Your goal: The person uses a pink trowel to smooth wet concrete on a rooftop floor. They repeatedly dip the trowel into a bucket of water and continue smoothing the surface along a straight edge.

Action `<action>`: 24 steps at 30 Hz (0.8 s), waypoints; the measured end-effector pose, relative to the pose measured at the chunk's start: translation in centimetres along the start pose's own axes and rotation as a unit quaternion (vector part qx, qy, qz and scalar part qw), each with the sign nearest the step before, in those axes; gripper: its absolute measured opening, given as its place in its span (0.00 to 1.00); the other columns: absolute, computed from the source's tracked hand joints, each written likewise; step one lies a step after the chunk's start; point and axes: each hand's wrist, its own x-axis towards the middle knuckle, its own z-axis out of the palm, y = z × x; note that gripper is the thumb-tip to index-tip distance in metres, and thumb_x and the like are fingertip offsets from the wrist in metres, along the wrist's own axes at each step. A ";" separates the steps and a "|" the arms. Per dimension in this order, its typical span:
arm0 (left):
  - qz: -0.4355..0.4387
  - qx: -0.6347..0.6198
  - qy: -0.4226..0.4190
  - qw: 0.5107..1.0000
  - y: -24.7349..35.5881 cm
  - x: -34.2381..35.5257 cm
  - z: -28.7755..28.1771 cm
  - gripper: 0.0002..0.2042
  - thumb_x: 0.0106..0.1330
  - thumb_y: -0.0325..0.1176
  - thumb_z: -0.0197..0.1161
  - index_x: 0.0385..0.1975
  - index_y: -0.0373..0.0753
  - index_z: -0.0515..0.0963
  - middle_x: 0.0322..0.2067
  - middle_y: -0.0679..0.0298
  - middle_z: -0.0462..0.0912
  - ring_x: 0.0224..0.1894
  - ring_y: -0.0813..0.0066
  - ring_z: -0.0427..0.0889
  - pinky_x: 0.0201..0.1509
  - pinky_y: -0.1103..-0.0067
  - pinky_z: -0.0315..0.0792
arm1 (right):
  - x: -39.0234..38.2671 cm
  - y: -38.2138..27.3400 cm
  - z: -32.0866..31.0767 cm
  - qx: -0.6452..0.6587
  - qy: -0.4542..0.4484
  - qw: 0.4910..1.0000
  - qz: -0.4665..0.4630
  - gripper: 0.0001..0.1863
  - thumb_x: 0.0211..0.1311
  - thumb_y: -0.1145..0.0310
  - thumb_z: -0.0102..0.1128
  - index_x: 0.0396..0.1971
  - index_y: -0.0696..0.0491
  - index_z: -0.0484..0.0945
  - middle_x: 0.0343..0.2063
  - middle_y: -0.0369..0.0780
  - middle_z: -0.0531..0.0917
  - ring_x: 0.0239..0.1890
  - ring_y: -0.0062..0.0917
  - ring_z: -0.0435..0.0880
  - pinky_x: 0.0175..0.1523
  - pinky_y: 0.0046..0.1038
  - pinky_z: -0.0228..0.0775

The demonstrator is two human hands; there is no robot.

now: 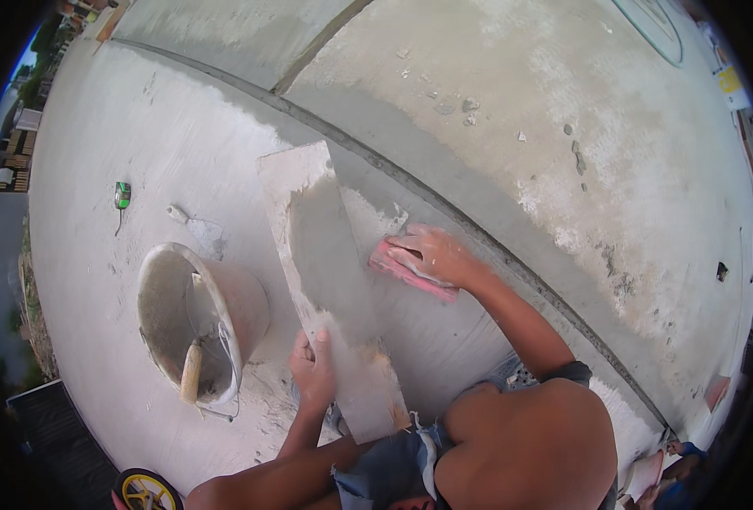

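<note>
Evidently the hands work apart: the left hand (313, 370) is clamped on the left edge of a long board (300, 167), thumb on top, while the right hand (434, 253) grips a pink block (415, 276) down at the floor (79, 238), at 3 o'clock from the board's middle. To rub well, I would keep the block flat, press evenly and ease off towards the groove (478, 231) at 2 o'clock, sparing its edge. The board is best kept level so its grey paste (325, 242) stays put. Hidden are the block's underside and whatever fingers lie beneath the board; whether the board touches the floor I cannot tell. Towards 8 o'clock, a pale handle (191, 374) may belong to the bucket (245, 302) or a tool.
</note>
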 end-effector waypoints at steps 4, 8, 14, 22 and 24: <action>-0.007 0.008 0.002 1.000 -0.6 -0.2 -0.2 0.17 0.80 0.36 0.57 0.59 0.29 0.75 0.45 0.62 0.86 0.42 0.84 0.81 0.46 0.83 0.75 | 3.2 0.3 -3.2 -0.031 0.098 0.992 0.070 0.21 0.77 0.53 0.54 0.58 0.49 0.84 0.41 0.47 0.81 0.44 0.43 0.82 0.52 0.42 0.74; -0.005 0.001 0.017 1.000 -1.3 0.2 -0.3 0.18 0.80 0.37 0.58 0.59 0.29 0.75 0.46 0.62 0.86 0.43 0.84 0.81 0.46 0.83 0.75 | 2.0 1.4 -1.6 -0.006 0.025 0.998 0.064 0.20 0.77 0.56 0.55 0.57 0.53 0.85 0.36 0.47 0.81 0.42 0.41 0.81 0.51 0.38 0.74; -0.053 -0.065 -0.057 0.995 -0.2 1.7 -0.9 0.21 0.81 0.41 0.57 0.61 0.28 0.74 0.48 0.62 0.85 0.45 0.83 0.81 0.49 0.81 0.76 | 2.5 -6.0 -1.6 0.200 0.219 0.949 -0.109 0.18 0.69 0.69 0.66 0.56 0.58 0.84 0.37 0.44 0.80 0.36 0.32 0.80 0.44 0.30 0.73; -0.055 -0.074 -0.123 0.988 -0.7 3.8 -0.4 0.22 0.81 0.41 0.57 0.61 0.28 0.75 0.48 0.61 0.85 0.45 0.82 0.81 0.52 0.81 0.75 | -2.6 -5.8 0.2 0.022 0.140 0.978 -0.154 0.23 0.64 0.71 0.68 0.60 0.54 0.83 0.35 0.41 0.77 0.33 0.32 0.79 0.39 0.34 0.75; -0.044 -0.087 -0.116 0.988 -1.6 4.3 -0.6 0.21 0.80 0.41 0.57 0.60 0.28 0.76 0.48 0.61 0.85 0.46 0.82 0.81 0.52 0.80 0.75 | -8.2 -4.2 -1.3 -0.025 0.059 0.994 -0.091 0.23 0.65 0.71 0.67 0.60 0.53 0.83 0.34 0.41 0.78 0.32 0.32 0.79 0.38 0.34 0.75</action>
